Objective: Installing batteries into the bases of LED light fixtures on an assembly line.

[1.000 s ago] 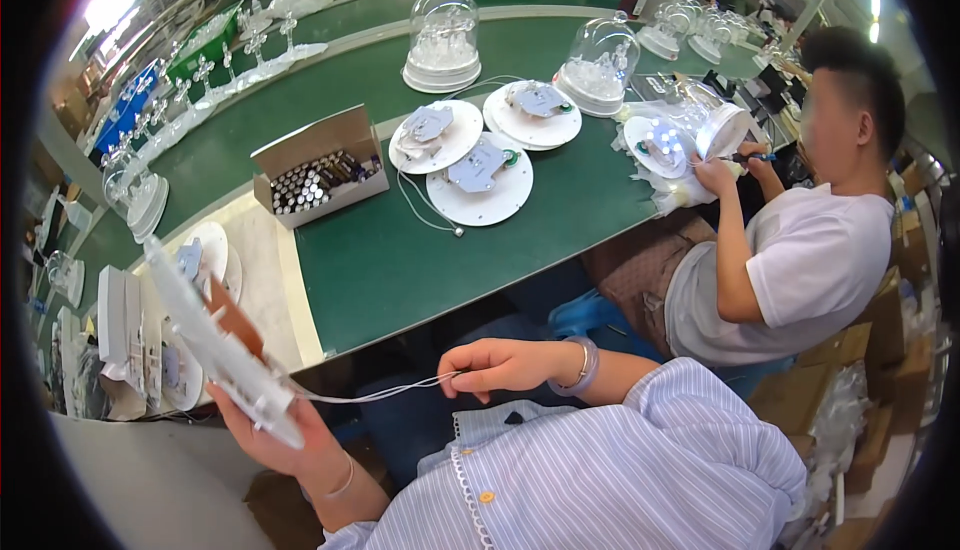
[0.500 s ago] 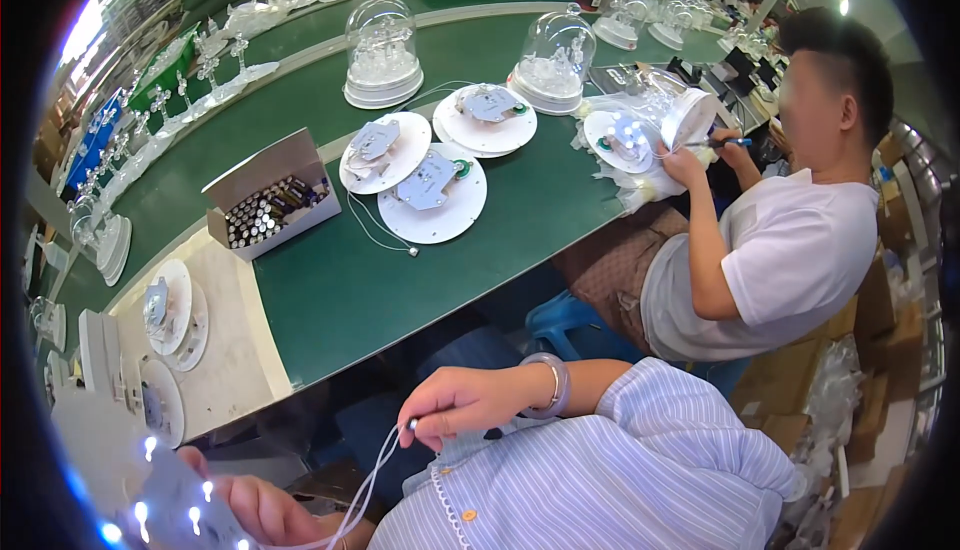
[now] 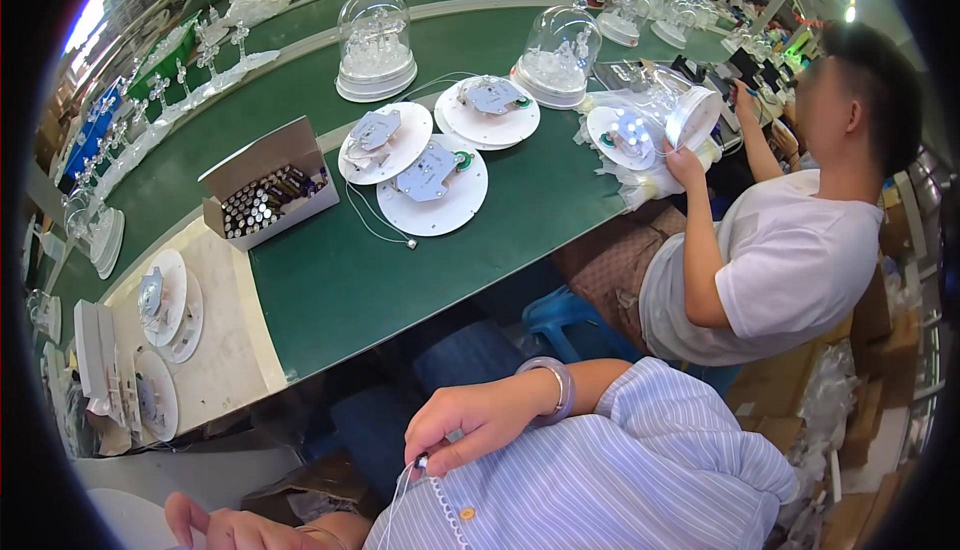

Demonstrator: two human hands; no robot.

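worktable (image 3: pixel 340 300): carton (image 3: pixel 302 218) holds batteries (image 3: pixel 258 208); right hand (image 3: pixel 472 422), cable (image 3: pixel 403 488)

The left hand (image 3: pixel 240 530), a second ago holding a white disc up toward 8 o'clock, is now low at the rim between 7 and 8, with just a pale curved part (image 3: pixel 125 515) beside it; the disc's lights, shining half a second ago, are out of sight. The right hand (image 3: pixel 465 430) is lower at 6 o'clock, and its white wires (image 3: pixel 402 495), earlier stretched toward 9, now drop toward 7. The two stacked discs (image 3: pixel 175 275) near 9 o'clock are uncovered. At 2 o'clock, the co-worker's far hand (image 3: pixel 744 98) has left the white base (image 3: pixel 693 120), reaching beyond it.
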